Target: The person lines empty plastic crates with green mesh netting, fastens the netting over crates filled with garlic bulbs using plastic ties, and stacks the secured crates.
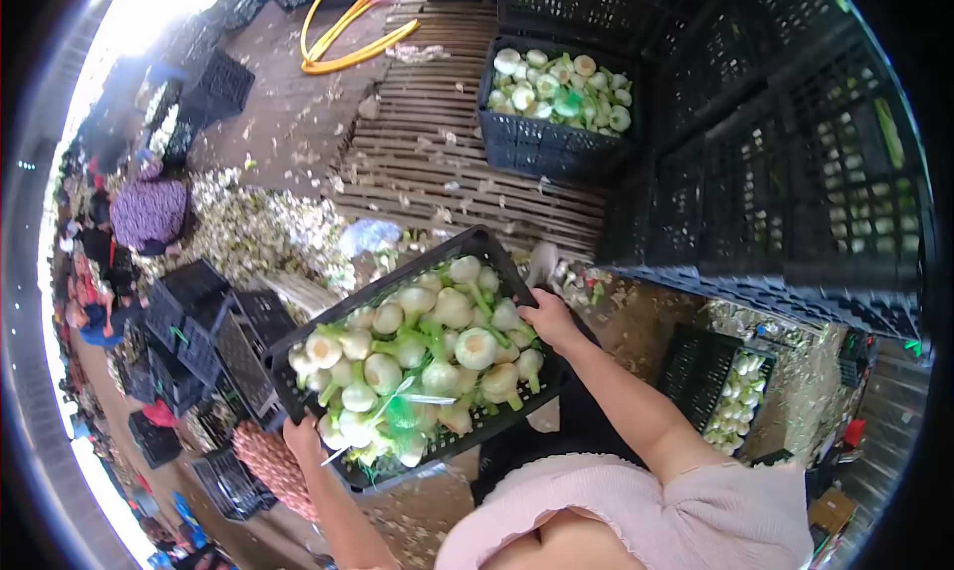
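Note:
A black plastic crate (383,300) full of white bulbs with green stems (452,309) is held in front of my body, tilted in the view. My left hand (304,439) grips its left end near the lower corner. On the opposite end, my right hand (550,319) is wrapped round the rim. A green tangle (400,412) with pale strips lies on the bulbs near the crate's lower edge. The fingers of both hands are partly hidden by the crate's ends.
Another bulb-filled crate (556,143) stands on a slatted platform (427,123), beside tall stacked crates (775,162). Peelings (263,222) cover the floor. A yellow hose (348,65) lies beyond. Empty crates (214,322) and a person in purple (149,210) are at left.

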{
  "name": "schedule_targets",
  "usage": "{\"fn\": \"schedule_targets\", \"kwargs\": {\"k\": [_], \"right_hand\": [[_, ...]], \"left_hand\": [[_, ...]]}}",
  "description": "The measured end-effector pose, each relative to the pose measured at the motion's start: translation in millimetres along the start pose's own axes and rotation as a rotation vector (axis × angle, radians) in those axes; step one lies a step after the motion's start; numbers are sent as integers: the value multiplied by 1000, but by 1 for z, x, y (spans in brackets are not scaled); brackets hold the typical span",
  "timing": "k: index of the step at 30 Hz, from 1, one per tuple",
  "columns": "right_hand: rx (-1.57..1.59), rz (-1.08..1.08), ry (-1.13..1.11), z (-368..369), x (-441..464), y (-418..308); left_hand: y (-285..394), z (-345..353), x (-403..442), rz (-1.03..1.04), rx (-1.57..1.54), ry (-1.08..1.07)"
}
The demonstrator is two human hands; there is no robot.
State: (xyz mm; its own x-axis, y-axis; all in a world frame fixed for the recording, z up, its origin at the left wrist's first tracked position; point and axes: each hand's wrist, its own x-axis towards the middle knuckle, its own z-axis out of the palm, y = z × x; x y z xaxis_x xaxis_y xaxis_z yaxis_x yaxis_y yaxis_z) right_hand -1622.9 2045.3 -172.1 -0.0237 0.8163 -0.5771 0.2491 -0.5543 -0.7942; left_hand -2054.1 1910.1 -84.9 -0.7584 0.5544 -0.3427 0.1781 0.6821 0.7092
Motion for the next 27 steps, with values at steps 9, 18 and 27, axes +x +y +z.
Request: {"fn": "schedule_targets", "kwargs": {"k": [9,18,27], "right_hand": [[65,-93,30,-83,202,-158],[52,3,644,-317,288,-204],[-230,114,802,-430,366,-155]], "left_hand": [[237,133,68,79,-155,25],[453,448,156,137,-13,-631],[518,670,161,202,132,-847]]}}
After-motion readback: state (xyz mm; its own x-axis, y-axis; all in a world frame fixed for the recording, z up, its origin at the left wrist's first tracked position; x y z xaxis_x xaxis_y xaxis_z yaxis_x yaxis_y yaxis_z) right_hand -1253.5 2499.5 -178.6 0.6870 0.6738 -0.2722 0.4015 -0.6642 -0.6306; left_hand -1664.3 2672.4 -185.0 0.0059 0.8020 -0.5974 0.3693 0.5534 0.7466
